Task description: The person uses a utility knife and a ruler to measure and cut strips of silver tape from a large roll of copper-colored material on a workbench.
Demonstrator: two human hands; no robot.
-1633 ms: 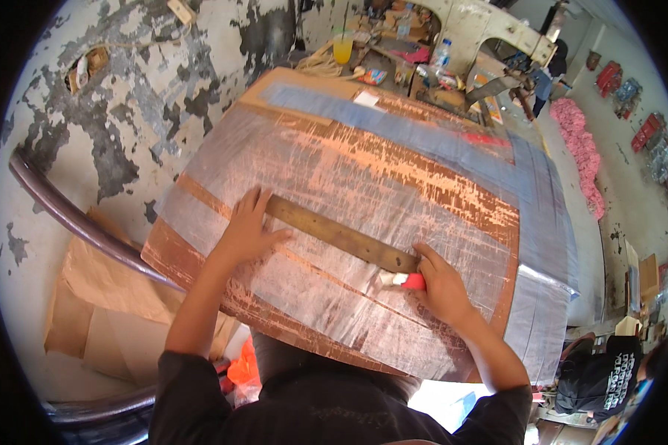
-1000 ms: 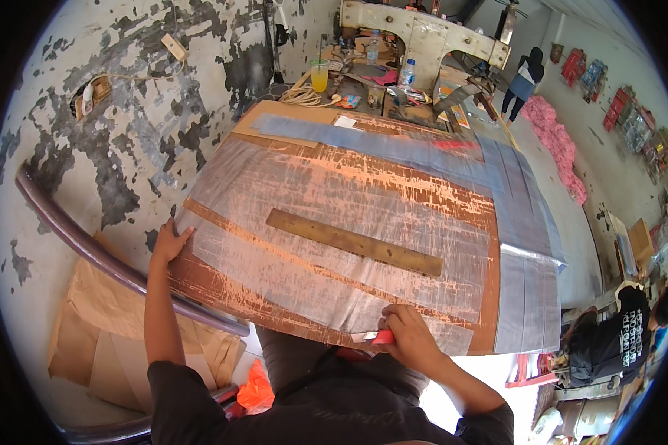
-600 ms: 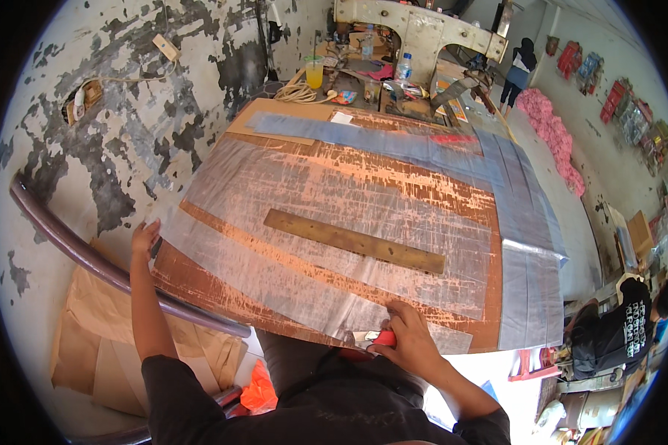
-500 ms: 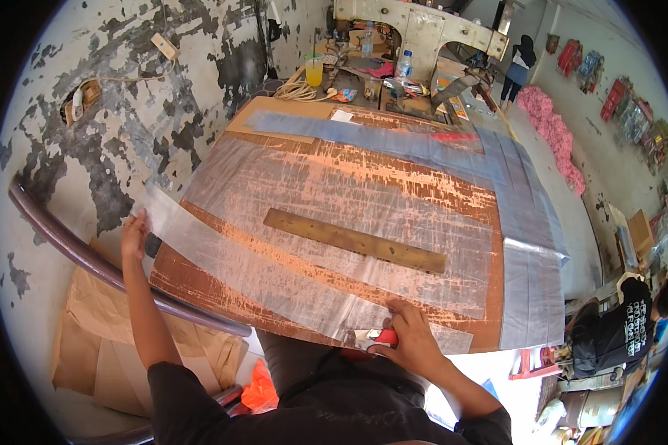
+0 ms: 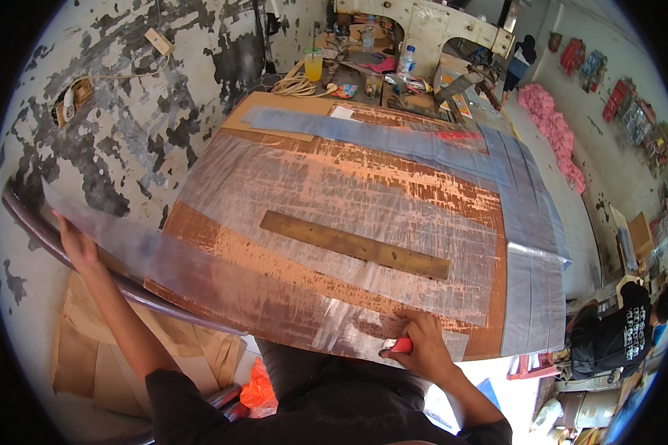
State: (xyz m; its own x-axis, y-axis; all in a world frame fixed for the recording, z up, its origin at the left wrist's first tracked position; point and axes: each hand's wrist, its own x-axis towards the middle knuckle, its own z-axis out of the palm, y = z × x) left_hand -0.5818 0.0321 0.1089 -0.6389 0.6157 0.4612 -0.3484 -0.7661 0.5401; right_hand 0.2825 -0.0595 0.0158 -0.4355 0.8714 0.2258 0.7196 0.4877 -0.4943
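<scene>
Off the board's left side, my left hand (image 5: 79,241) grips the end of a clear plastic sheet strip (image 5: 119,230), lifting it. The strip's other end lies along the near edge of the worn brown board (image 5: 249,252). My right hand (image 5: 423,345) is closed around a small red cutter (image 5: 401,345) with a metal tip, close to that near edge, over the strip's right part. A flat, brass-coloured ruler (image 5: 356,245) lies across another clear plastic sheet (image 5: 297,182) in the middle of the board. Neither hand touches the ruler.
Bluish plastic sheets (image 5: 534,282) cover the board's right side and far edge. Behind are a sewing machine (image 5: 430,30), a yellow drink cup (image 5: 313,67), a bottle (image 5: 407,61) and coiled cord (image 5: 293,85). A curved rail (image 5: 44,233) runs at left. Other people (image 5: 616,326) are at right.
My left hand has moved left and slightly down, drawing the strip's end outward beyond the board. My right hand, still holding the cutter, has shifted slightly right.
</scene>
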